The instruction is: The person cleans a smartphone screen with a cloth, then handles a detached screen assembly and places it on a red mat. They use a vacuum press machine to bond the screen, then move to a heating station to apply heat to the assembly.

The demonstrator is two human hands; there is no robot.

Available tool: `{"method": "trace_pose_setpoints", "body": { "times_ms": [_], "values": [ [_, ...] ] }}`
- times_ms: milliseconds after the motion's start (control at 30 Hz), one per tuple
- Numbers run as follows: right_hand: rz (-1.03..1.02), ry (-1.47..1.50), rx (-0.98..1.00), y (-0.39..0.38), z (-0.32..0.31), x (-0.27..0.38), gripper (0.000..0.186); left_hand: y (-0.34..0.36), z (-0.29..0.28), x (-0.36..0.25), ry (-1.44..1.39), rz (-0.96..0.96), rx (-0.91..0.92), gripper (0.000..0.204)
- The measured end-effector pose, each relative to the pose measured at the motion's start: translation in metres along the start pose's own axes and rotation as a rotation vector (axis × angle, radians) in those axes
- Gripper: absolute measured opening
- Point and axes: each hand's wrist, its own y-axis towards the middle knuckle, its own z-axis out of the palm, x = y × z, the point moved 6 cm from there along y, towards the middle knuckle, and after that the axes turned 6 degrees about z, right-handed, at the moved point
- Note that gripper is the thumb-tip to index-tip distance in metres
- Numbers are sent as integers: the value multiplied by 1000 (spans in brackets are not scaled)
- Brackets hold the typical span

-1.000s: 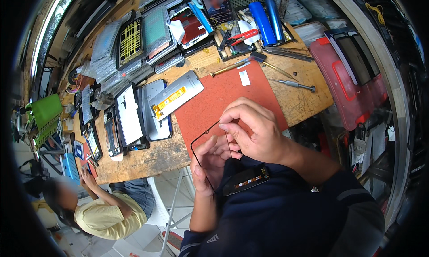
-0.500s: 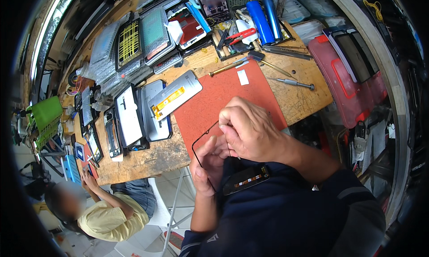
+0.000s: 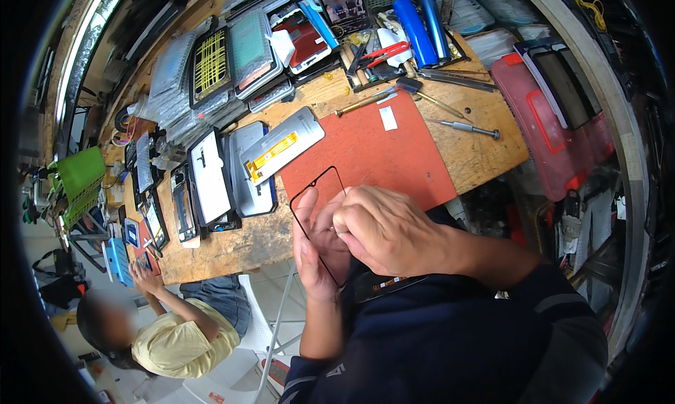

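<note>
A clear phone front glass with a thin black border [image 3: 313, 183] is upright in my left hand [image 3: 318, 260], which grips it by its left side, the palm showing through behind it. Over the glass's right side, my right hand [image 3: 390, 228] is closed with its fingers curled in. What these fingers pinch, if anything, is hidden. On my lap just below lies a dark phone screen [image 3: 387, 290] with a row of small orange and white parts, mostly covered by my right hand and wrist. Beyond my hands a red mat [image 3: 408, 151] lies on the wooden table.
A silver phone panel with a yellow label [image 3: 281, 151] rests on the mat's left edge beside opened tablets [image 3: 208, 176]. Screwdrivers [image 3: 464, 128] and a tool tray [image 3: 383, 56] lie at the back. A red case [image 3: 541, 123] stands right. Another person in yellow [image 3: 186, 341] sits at left.
The glass has turned to show more of its face and outline. My right hand has moved down, now covering most of the dark screen on my lap. The view has shifted slightly.
</note>
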Motion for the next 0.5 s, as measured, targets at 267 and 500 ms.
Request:
{"method": "trace_pose_setpoints", "body": {
  "times_ms": [267, 500],
  "values": [
    [-24, -107, 103, -6, 3, 7, 14, 2, 0, 2, -312, -99, 39, 77],
    [-179, -219, 191, -16, 12, 15, 11, 4, -8, 12, -667, -186, 58, 79]
  ]
}}
